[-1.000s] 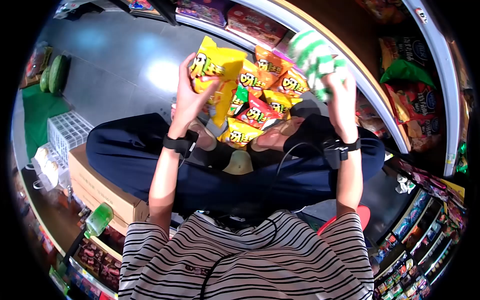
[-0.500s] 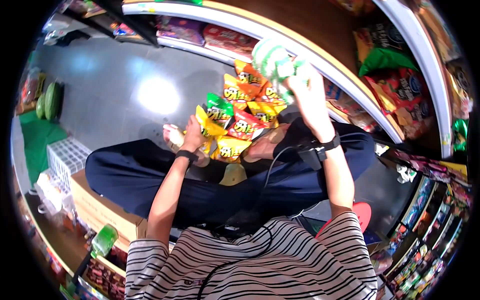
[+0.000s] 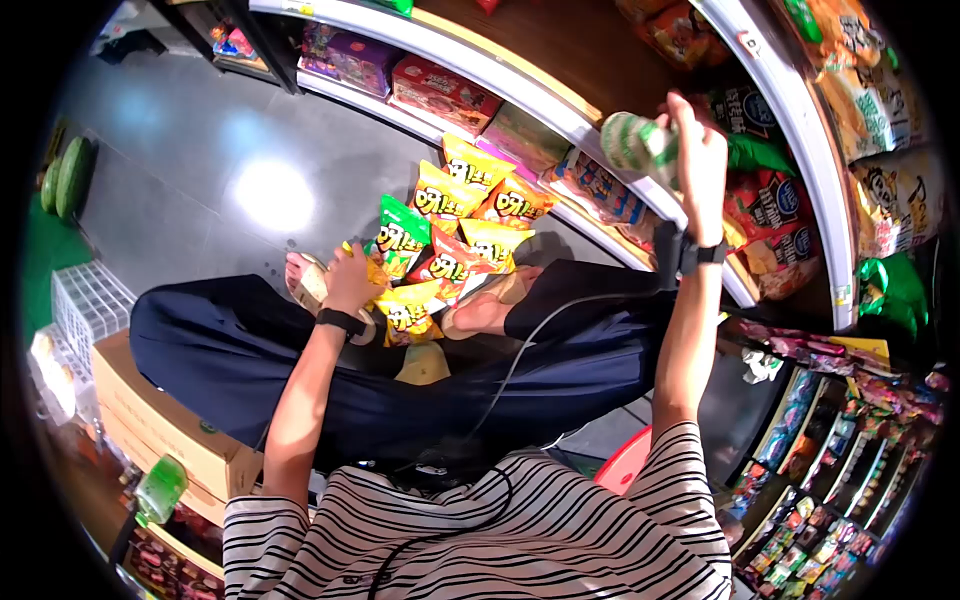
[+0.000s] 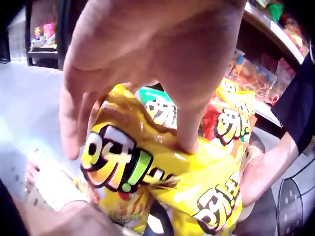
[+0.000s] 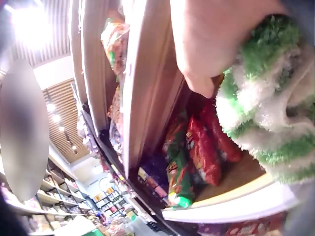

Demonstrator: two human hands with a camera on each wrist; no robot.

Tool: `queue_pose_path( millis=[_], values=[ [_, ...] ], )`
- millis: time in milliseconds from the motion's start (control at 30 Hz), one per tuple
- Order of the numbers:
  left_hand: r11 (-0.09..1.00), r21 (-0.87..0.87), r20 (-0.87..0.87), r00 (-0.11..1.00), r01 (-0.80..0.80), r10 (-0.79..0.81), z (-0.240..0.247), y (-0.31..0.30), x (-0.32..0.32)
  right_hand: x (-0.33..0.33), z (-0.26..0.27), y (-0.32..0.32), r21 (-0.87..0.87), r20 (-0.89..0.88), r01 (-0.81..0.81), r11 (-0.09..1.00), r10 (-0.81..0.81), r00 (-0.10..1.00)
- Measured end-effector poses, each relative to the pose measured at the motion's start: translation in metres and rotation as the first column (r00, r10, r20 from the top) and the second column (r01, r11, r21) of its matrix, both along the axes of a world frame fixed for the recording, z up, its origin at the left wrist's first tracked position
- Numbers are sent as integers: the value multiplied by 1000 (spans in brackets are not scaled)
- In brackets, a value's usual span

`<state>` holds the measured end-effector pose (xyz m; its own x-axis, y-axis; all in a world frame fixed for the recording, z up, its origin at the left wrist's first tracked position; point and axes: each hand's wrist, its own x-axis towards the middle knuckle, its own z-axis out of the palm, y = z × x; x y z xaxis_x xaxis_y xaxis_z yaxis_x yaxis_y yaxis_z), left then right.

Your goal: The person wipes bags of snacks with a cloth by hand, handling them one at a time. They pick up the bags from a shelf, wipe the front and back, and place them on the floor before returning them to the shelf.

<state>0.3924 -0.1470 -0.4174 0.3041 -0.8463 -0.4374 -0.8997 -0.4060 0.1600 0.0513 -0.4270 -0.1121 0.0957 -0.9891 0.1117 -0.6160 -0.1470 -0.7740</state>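
Observation:
With thumb and fingers, my left hand (image 3: 350,280) grips a yellow snack bag (image 4: 115,157) low at the near left of the bag pile, beside the foot. In the head view that hand covers most of this bag. Beside it stand a green bag (image 3: 400,238), a red bag (image 3: 450,265) and another yellow bag (image 3: 408,314), with orange and yellow ones behind. My right hand (image 3: 702,165) holds a fluffy green-and-white striped cloth (image 3: 638,145) up in front of the shelf. Bunched folds of the cloth (image 5: 266,118) show in the right wrist view.
A shelf with a white front edge (image 3: 560,110) curves along the right, holding red bags (image 3: 765,205) and boxed goods (image 3: 440,90) lower down. Crossed legs in dark trousers frame the pile. Cardboard boxes (image 3: 150,410) and a white basket (image 3: 92,300) stand at left.
My left hand has lowered the yellow bag from above the pile to its near left side. Holding the cloth, my right hand has shifted right, over the shelf edge in view.

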Motion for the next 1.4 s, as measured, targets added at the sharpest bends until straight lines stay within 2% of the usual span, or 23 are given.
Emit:
queue_pose_path(
  millis=[33,100,167,200,233,300,367,500,567,600,633,700,833,967,1000,1033,1100,1167,1233,1267,1300,1367,1400],
  values=[
    [1000,-4,-14,1000,-18,18,-10,3,2,1,5,-18,11,30,81,997,-82,996],
    [1000,9,-34,999,9,-8,-26,0,9,-19,-9,-89,-404,-174,-42,914,-31,984],
    [1000,25,-72,997,-12,14,-30,-1,10,-36,-10,-154,-494,-250,-245,834,133,959],
    [999,39,-26,1000,-9,10,-29,-2,8,-58,-13,-205,-335,-444,-293,896,124,888],
    [998,55,23,1000,-8,7,-26,-4,8,-20,17,-170,-396,-701,-195,897,-158,695],
    [997,78,70,997,-27,22,1,-6,-4,-55,-5,-250,-446,-683,-247,860,-149,715],
    [995,-101,237,971,6,18,11,-8,-12,-73,-30,-297,-456,-653,-304,836,-83,753],
    [970,-242,5,1000,-13,15,54,-26,-9,-72,-39,-314,-510,-811,-349,786,-304,500],
    [958,-285,4,1000,-23,25,84,-32,-12,-56,-24,-301,-532,-840,-374,760,-416,348],
    [951,-309,-14,1000,-15,12,89,-35,-12,-49,-11,-279,-477,-794,-325,817,-242,557],
    [943,-333,-34,999,-10,-1,94,-37,-14,-30,2,-241,-484,-750,-269,833,-236,618],
    [935,-353,-79,997,-29,1,111,-38,-16,-25,9,-207,-502,-757,-144,853,-353,550],
    [919,-392,-141,990,-45,-12,116,-39,-22,-27,18,-172,-634,-604,-134,762,-379,701],
    [854,-511,-275,960,-101,-51,122,-40,-24,-36,18,-154,-738,-509,-153,657,-394,765],
    [852,-514,-275,960,-99,-54,127,-43,-23,-36,23,-144,-669,-543,-148,729,-342,767],
    [856,-501,-354,933,-131,-64,135,-46,-23,-9,35,-109,-676,-605,-122,727,-453,655],
    [862,-484,-425,902,-152,-80,145,-50,-22,15,45,-60,-606,-541,-86,791,-331,773],
    [749,-600,-634,737,-280,-232,153,-56,-22,27,44,-21,-653,-397,-165,739,-149,905],
    [716,-617,-680,680,-327,-275,175,-58,-21,39,51,15,-520,-388,-165,838,-60,920],
    [686,-623,-722,614,-377,-319,187,-58,-20,41,52,28,-492,-360,-220,842,33,932],
    [688,-622,-720,620,-375,-313,196,-57,-19,47,54,44,-500,-316,-259,826,105,943],
    [562,-680,-732,477,-471,-486,210,-54,-15,70,61,77,-492,-312,-352,796,216,925],
    [550,-700,-714,458,-455,-530,214,-55,-14,74,60,89,-418,-303,-373,828,260,917]
  ],
)
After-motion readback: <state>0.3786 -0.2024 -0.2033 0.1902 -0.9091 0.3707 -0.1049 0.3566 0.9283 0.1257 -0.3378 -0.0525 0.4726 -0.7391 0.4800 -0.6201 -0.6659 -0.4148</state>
